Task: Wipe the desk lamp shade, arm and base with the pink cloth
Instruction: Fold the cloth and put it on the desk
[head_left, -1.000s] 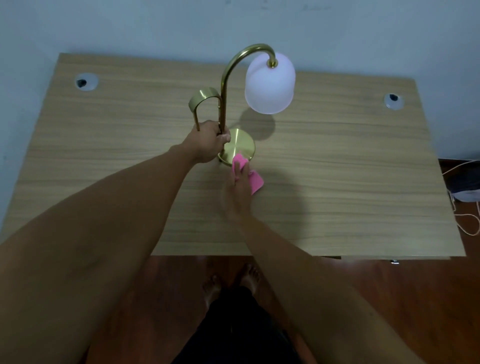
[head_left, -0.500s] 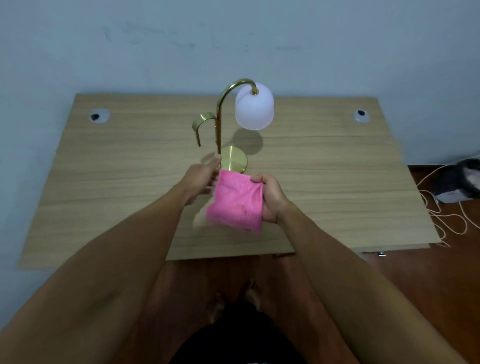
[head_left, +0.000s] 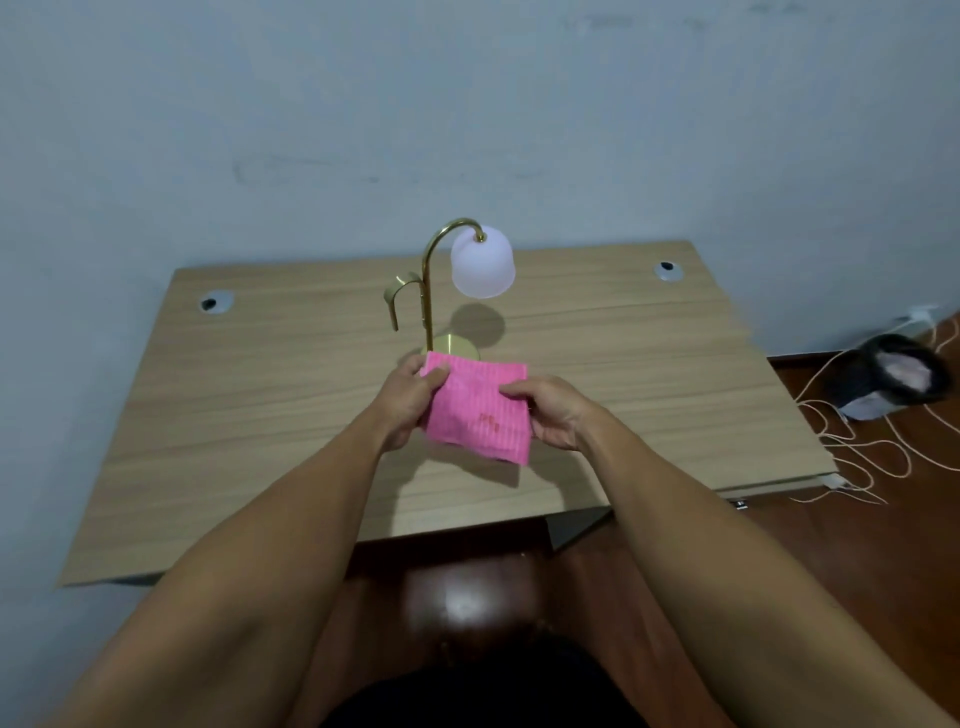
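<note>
The left hand (head_left: 410, 400) pinches the upper left corner of the pink cloth (head_left: 480, 410), its fingers closed on the fabric with the thumb on top. The cloth hangs spread between both hands above the table (head_left: 270, 415), likely held flat so it can be refolded or a clean face found. Just behind its top edge stands the desk lamp: the gold base (head_left: 457, 347) partly hidden by the cloth, the curved arm (head_left: 428, 291) rising from it, the white shade (head_left: 483, 265) hanging to the right. The right hand (head_left: 550, 413) grips the cloth's right edge, fingers curled shut around it. A second ago the left hand steadied the lamp's stem while the right rubbed the bunched cloth at the base; now both hands are off the lamp and the cloth is opened out. Cables (head_left: 857, 441) lie on the floor at far right.
</note>
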